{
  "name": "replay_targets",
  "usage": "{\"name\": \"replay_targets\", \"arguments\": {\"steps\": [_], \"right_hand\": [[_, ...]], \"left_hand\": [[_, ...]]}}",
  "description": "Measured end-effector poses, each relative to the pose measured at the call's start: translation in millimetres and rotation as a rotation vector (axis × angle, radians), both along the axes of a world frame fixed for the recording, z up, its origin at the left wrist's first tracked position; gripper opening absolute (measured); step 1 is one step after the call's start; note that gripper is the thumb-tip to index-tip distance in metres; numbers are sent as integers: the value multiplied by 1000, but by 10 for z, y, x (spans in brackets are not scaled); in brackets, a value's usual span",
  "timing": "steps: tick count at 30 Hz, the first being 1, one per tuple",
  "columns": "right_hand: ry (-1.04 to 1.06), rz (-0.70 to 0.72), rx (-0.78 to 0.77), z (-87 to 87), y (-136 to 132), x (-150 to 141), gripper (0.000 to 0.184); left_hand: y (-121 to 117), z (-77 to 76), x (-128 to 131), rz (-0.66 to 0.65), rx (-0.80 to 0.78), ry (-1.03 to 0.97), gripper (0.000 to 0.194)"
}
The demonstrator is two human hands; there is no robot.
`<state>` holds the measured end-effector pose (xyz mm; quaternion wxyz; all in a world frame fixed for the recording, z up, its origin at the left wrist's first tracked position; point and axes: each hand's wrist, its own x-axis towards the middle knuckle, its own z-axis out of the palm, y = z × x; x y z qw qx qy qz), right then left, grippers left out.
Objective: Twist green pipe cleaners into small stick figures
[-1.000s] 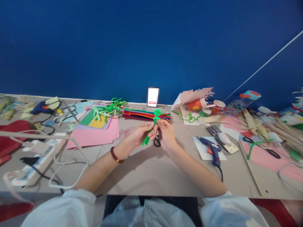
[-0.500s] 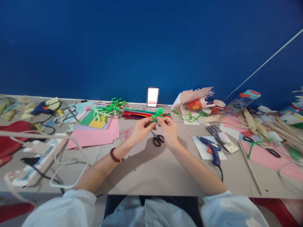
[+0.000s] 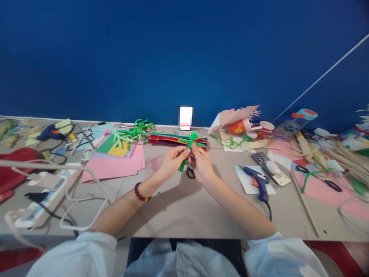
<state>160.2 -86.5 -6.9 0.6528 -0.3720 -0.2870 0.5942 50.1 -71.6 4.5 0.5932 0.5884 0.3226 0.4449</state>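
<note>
Between my two hands is a green pipe-cleaner figure (image 3: 193, 136), its round head up and its ends hanging down. My left hand (image 3: 175, 159) pinches it from the left, and my right hand (image 3: 201, 161) grips it from the right; its middle is partly covered by fingers. Behind it lies a bundle of coloured pipe cleaners (image 3: 164, 139). Below my hands, a black handle of a pair of scissors (image 3: 190, 173) shows on the table, the rest hidden. More green pipe-cleaner pieces (image 3: 138, 130) lie to the left.
Pink paper sheets (image 3: 112, 168) and a power strip (image 3: 49, 198) with cables lie to the left. A phone (image 3: 186, 117) leans on the blue wall. Rightward are a glue gun (image 3: 258, 181), a paper cup (image 3: 240, 127), a bottle (image 3: 296, 122) and a wooden stick (image 3: 305, 206).
The figure tipped away, hiding its lower ends behind my hands and exposing the scissors, then came upright again with those ends hanging below. Both hands turned slightly and kept hold.
</note>
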Motion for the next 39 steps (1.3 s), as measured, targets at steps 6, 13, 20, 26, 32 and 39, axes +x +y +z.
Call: {"name": "replay_targets", "arguments": {"steps": [6,13,20,26,32,39], "right_hand": [[57,220,-17,31,24,33,43],[28,356,-20,58,1,129,45],[-41,29,48,61,92,101,37],[-108,46,44,33,53,54,37],[-74,182,24,81,-3,50,51],[-146,245,165,86,44,119,40]], "left_hand": [[-8,40,-14,-230,-256,-229,35],[-73,4,-20,-458,-400,-422,33],[16,7,-1,15,-108,-46,35],[7,-10,14,76,32,54,39],[8,48,-4,-145,-168,-114,44],[36,44,-53,-336,-264,-208,44]]}}
